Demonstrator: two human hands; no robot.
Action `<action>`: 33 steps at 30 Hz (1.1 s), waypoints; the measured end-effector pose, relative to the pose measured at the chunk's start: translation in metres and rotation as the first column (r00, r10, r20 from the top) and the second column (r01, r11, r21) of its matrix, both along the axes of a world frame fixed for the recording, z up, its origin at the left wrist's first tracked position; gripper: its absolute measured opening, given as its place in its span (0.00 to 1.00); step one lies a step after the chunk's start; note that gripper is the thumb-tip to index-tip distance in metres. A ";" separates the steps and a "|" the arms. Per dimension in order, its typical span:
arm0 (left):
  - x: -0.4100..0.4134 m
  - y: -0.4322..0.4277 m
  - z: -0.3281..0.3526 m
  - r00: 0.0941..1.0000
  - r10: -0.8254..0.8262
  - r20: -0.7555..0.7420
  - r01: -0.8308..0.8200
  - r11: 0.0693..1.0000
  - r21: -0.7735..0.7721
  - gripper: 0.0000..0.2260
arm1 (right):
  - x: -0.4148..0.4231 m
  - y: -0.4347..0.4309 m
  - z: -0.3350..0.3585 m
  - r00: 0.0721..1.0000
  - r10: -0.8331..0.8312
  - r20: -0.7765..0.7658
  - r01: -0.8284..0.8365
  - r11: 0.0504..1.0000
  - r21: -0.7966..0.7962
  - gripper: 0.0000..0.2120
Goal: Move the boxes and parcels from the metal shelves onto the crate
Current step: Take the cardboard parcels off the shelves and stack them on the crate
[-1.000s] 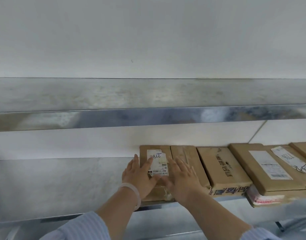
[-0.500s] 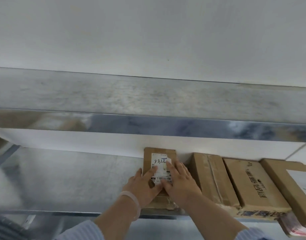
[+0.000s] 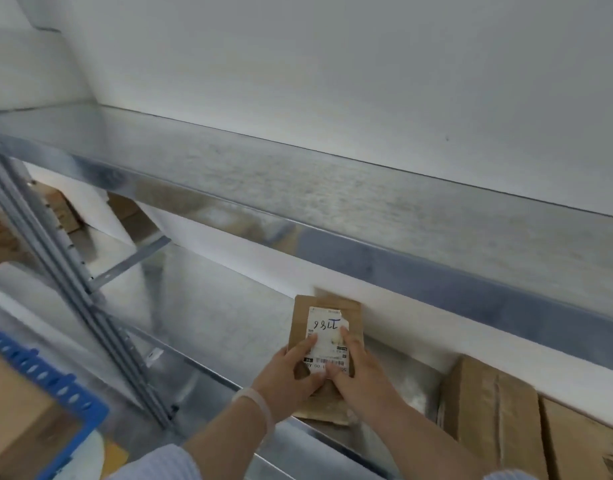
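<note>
A small brown parcel is being gripped at its near end over the front part of the lower metal shelf. The left hand and the right hand are being closed round it from either side, with the fingers being pressed onto its white label. A two-handed hold is probably being used to keep the thin, flat parcel level and the label facing up. The blue crate is being kept low at the left, well apart from the parcel, with a cardboard box already lying in it. Other boxes are being left in a row on the same shelf to the right. The parcel's near edge and underside are being covered by the hands, so it cannot be told whether it is touching the shelf. A second brown edge is showing behind its far end, and it cannot be said whether that is a flap or another parcel. The label's print is being blurred, and the crate and the right-hand boxes are being cut off by the frame.
</note>
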State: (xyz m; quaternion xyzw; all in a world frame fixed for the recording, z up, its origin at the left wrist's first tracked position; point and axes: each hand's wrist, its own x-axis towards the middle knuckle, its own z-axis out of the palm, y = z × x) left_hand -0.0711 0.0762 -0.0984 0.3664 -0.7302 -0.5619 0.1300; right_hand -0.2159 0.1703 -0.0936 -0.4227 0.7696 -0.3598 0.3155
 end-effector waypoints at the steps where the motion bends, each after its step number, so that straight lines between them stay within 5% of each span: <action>1: 0.007 0.002 0.001 0.998 0.057 -0.019 -0.057 0.998 0.008 0.27 | 0.004 -0.005 0.002 0.999 0.035 -0.003 -0.035 0.999 -0.012 0.33; 8: 0.087 0.022 0.017 0.907 0.419 -0.052 -0.422 0.899 -0.121 0.26 | 0.065 -0.044 0.015 0.946 0.321 -0.054 -0.325 0.942 -0.089 0.34; 14: 0.170 0.030 0.044 0.739 0.671 -0.056 -0.666 0.715 -0.211 0.26 | 0.145 -0.072 0.038 0.854 0.519 -0.031 -0.515 0.837 -0.186 0.36; 24: 0.301 0.011 0.070 0.581 0.808 -0.101 -0.795 0.537 -0.281 0.28 | 0.284 -0.123 0.066 0.791 0.611 -0.021 -0.596 0.764 -0.248 0.39; 33: 0.420 -0.026 0.078 0.580 0.810 -0.087 -0.793 0.537 -0.287 0.34 | 0.405 -0.163 0.066 0.775 0.631 -0.024 -0.613 0.742 -0.271 0.31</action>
